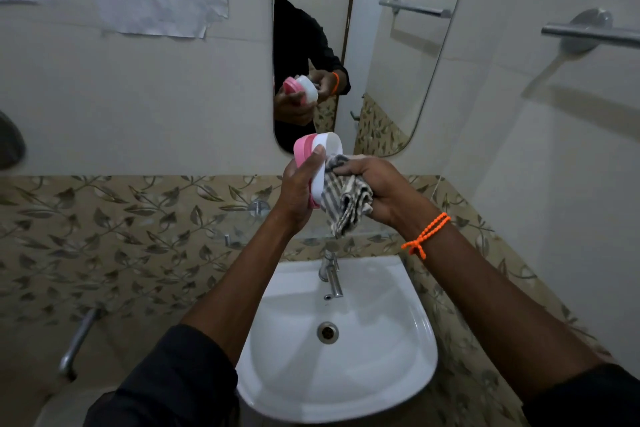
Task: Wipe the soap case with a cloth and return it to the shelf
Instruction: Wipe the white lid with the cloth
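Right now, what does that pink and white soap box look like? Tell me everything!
The soap case is an oval box of smooth plastic, one half pink, one half white, and it looks closed. It is held up on edge above the sink, in front of the mirror, which reflects it. The left hand grips it, thumb on the white part. The right hand presses a bunched striped cloth against its white side.

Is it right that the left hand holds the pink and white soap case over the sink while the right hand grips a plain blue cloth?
Not quite. The head view shows the cloth in the right hand is grey-and-white striped, not plain blue. The left hand does hold the soap case over the sink.
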